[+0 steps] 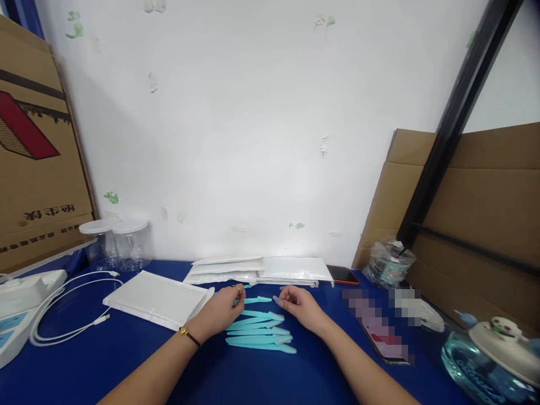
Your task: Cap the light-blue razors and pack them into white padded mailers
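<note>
My left hand (pixel 221 308), with a ring and a dark bracelet, is closed on the handle end of a turquoise eyebrow razor (pixel 259 300) that points to the right. Facing its tip, my right hand (pixel 300 306) pinches a small translucent blade cap (pixel 276 300), a little apart from the razor. Below the hands several more turquoise eyebrow razors (pixel 259 340) lie side by side on the blue table, their heads to the right. Beside my left wrist is a white padded mailer (pixel 156 298); my hand and forearm overlap its right end.
White padded mailers (pixel 295 269) are stacked against the wall, by a red-edged phone (pixel 343 274). Another phone (pixel 379 332) and a blue-tinted jar (pixel 476 360) are at right. A white cable (pixel 42 315), power strip (pixel 25 309) and clear jars (pixel 133 247) occupy the left.
</note>
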Tool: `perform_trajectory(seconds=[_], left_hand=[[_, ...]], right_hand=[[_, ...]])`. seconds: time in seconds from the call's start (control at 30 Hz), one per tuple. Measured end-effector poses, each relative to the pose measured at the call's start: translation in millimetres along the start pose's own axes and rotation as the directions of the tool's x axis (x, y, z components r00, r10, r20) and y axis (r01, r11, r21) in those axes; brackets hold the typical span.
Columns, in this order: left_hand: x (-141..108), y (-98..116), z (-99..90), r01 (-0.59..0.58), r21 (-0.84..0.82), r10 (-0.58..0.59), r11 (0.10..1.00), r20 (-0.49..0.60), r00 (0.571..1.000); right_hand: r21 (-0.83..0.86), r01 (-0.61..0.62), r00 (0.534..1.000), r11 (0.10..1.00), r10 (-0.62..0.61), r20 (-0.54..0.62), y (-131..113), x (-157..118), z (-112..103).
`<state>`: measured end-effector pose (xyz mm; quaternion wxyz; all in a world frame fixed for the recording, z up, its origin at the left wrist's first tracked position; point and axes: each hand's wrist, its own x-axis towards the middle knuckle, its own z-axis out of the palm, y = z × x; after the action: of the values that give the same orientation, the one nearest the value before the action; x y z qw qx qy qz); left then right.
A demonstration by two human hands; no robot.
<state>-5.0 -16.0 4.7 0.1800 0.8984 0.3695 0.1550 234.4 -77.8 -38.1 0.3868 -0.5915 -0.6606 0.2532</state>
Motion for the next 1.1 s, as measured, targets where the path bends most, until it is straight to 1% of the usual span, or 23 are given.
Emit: perform_trajectory(seconds=[0.1,0.23,0.37,0.53,0.67,0.77,0.87,0.97,1.03,1.1], left_hand=[[-0.1,1.0,-0.4,-0.014,-0.014,0.014,1.0,-0.001,1.0],[-0.6,2.1,-1.3,-0.024,-0.025,0.025,0.999,0.009,1.0],[-1.0,2.6,-1.7,-0.049,-0.081,0.05,0.996,0.017,0.999],[-0.5,2.1,0.2,-0.061,-0.096,0.063,0.993,0.019,0.998],[0.2,1.1,1.0,-0.067,-0.116,0.069,0.991,0.008,0.998],[-0.1,2.0,0.7,-0.073,-0.125,0.074,0.99,0.007,0.997],[-1.7,5.8,1.1,-0.095,-0.14,0.098,0.986,0.014,0.995],[-3.4,10.5,3.8,-0.119,-0.146,0.126,0.982,0.041,0.991],[-3.3,11.3,6.6,-0.125,-0.133,0.134,0.983,0.055,0.989],[-1.9,8.3,9.3,-0.126,-0.087,0.128,0.988,0.025,0.991]], right_hand=[[0.055,0.036,0.999,0.998,-0.036,0.001,-3.6,-1.9,-2.0],[0.028,0.054,0.998,0.998,-0.054,0.007,-8.1,-3.2,-1.1],[0.091,0.044,0.999,0.995,-0.044,0.002,-9.5,-4.3,-3.4],[0.188,0.029,0.998,0.982,-0.039,0.05,-9.8,-5.9,-7.3],[0.284,-0.009,0.997,0.959,-0.015,0.081,-12.2,-7.1,-10.5],[0.308,-0.01,0.996,0.951,-0.017,0.084,-14.2,-7.6,-9.3],[0.284,-0.003,0.996,0.959,-0.022,0.085,-15.3,-7.9,-2.5],[0.221,0.001,0.996,0.975,-0.02,0.085,-15.1,-9.0,3.5],[0.14,0.017,0.995,0.99,-0.03,0.097,-13.8,-9.9,2.9],[-0.007,0.056,0.996,0.998,-0.055,0.068,-10.7,-10.0,-1.6]])
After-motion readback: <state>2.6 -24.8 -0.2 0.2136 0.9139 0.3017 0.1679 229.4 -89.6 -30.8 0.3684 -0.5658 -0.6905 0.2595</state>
